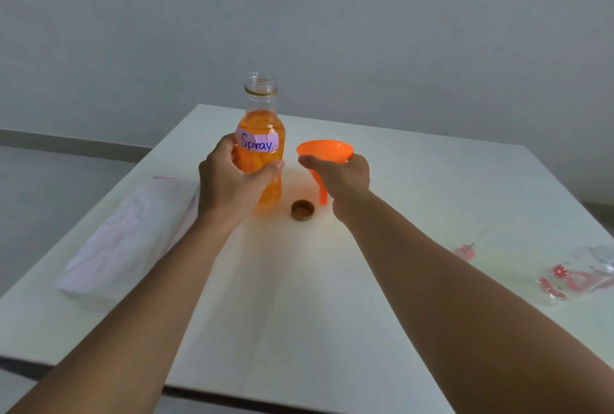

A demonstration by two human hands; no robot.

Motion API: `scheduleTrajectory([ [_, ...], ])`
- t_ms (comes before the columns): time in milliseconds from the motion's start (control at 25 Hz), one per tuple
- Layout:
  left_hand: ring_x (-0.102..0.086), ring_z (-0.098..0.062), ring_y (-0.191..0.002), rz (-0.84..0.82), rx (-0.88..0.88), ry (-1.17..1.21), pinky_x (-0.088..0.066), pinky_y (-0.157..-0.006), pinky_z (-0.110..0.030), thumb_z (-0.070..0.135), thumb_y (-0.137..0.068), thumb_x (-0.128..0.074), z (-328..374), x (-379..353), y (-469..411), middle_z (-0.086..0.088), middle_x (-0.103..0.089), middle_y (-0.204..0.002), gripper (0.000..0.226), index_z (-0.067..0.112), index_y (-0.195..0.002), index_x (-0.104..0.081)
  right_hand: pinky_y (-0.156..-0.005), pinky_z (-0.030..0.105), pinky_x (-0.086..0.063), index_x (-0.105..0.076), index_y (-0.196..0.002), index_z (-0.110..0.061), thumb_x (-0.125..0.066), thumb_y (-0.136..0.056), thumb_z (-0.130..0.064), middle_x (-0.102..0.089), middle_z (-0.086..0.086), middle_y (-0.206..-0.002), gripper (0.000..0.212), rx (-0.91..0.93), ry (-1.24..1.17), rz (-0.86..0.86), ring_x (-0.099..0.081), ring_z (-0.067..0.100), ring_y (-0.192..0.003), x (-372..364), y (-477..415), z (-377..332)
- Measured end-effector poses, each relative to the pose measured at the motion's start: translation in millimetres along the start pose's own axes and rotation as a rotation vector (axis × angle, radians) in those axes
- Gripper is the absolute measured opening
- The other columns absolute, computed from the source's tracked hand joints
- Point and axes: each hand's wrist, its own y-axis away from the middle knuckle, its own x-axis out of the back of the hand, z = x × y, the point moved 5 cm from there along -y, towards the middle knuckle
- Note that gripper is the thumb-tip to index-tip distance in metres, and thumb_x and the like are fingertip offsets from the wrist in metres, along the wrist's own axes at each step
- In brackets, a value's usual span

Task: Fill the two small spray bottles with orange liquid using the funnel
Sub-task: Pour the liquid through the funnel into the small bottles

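Note:
My left hand grips a clear bottle of orange liquid, upright and uncapped, with a pale label reading "Spray." My right hand holds an orange funnel by its cone, spout pointing down just above the table. The bottle's brown cap lies upside down on the white table between my hands. No small spray bottle can be made out clearly in the view.
A white plastic packet lies at the left of the table. A clear bag with red flower print and a small red-tinted clear item lie at the right edge. A grey wall stands behind.

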Motion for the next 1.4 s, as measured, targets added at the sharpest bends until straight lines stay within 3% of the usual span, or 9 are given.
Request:
scheduleTrajectory([
  [160,-0.065,-0.019,-0.103,-0.001,-0.007,0.096,-0.057,-0.085,-0.037,0.047,-0.066,-0.085,20.9,36.5,47.1,0.005,-0.069,-0.114,0.064,0.026,-0.122,-0.062,-0.063,0.020,-0.043,-0.039,-0.145,-0.024,-0.092,-0.069,-0.030,-0.050,-0.005,-0.124,0.093,0.222,-0.038,-0.052,-0.051,0.018,-0.107,30.5,52.8,-23.0],
  [320,-0.062,-0.017,-0.104,-0.072,-0.017,0.124,-0.054,-0.083,-0.034,0.044,-0.069,-0.084,31.4,41.5,98.3,0.006,-0.068,-0.116,0.062,0.025,-0.124,-0.061,-0.077,0.026,-0.052,-0.043,-0.142,-0.028,-0.094,-0.066,-0.029,-0.053,-0.010,-0.125,0.092,0.386,-0.018,-0.078,-0.059,0.014,-0.107,82.9,107.0,-41.2],
  [440,-0.062,-0.017,-0.105,-0.128,-0.009,0.153,-0.052,-0.085,-0.033,0.043,-0.071,-0.083,32.6,30.7,126.8,0.006,-0.068,-0.117,0.060,0.026,-0.124,-0.060,-0.076,0.024,-0.055,-0.047,-0.140,-0.029,-0.095,-0.065,-0.028,-0.058,-0.009,-0.127,0.089,0.466,0.014,-0.110,-0.063,0.009,-0.105,132.8,129.8,-50.1],
  [640,-0.064,-0.016,-0.102,-0.144,-0.032,0.183,-0.054,-0.087,-0.035,0.040,-0.070,-0.086,38.7,11.1,147.3,0.006,-0.070,-0.112,0.059,0.026,-0.122,-0.062,-0.093,0.039,-0.060,-0.053,-0.136,-0.029,-0.095,-0.065,-0.024,-0.065,-0.007,-0.125,0.082,0.497,0.052,-0.078,-0.067,0.014,-0.111,202.1,127.3,-41.9],
  [760,-0.064,-0.017,-0.102,-0.143,-0.055,0.188,-0.052,-0.084,-0.029,0.041,-0.069,-0.086,42.0,-7.8,153.2,0.005,-0.070,-0.112,0.061,0.025,-0.123,-0.062,-0.096,0.041,-0.059,-0.052,-0.138,-0.028,-0.094,-0.068,-0.021,-0.065,-0.007,-0.126,0.082,0.508,0.056,-0.073,-0.067,0.015,-0.112,219.5,120.4,-28.0],
  [1080,-0.062,-0.014,-0.101,-0.153,-0.101,0.188,-0.043,-0.074,-0.012,0.044,-0.072,-0.082,49.3,-35.7,157.5,0.004,-0.068,-0.116,0.063,0.023,-0.126,-0.060,-0.087,0.027,-0.057,-0.051,-0.137,-0.033,-0.093,-0.068,-0.019,-0.060,-0.014,-0.125,0.082,0.570,0.061,-0.069,-0.064,0.009,-0.111,222.7,109.1,-9.2],
  [1280,-0.060,-0.008,-0.096,-0.167,-0.112,0.179,-0.039,-0.069,-0.006,0.043,-0.071,-0.082,51.4,-38.1,159.5,0.006,-0.067,-0.114,0.061,0.025,-0.125,-0.060,-0.073,0.010,-0.054,-0.046,-0.134,-0.040,-0.092,-0.068,-0.023,-0.055,-0.027,-0.120,0.082,0.605,0.087,-0.070,-0.061,-0.014,-0.099,220.1,108.8,-6.4],
  [1400,-0.060,-0.009,-0.097,-0.161,-0.117,0.174,-0.038,-0.071,-0.006,0.044,-0.072,-0.081,52.3,-37.9,159.5,0.006,-0.067,-0.117,0.064,0.024,-0.128,-0.059,-0.074,0.006,-0.053,-0.045,-0.135,-0.040,-0.093,-0.068,-0.023,-0.053,-0.027,-0.123,0.084,0.633,0.117,-0.067,-0.060,-0.008,-0.104,217.0,108.9,-6.4],
])
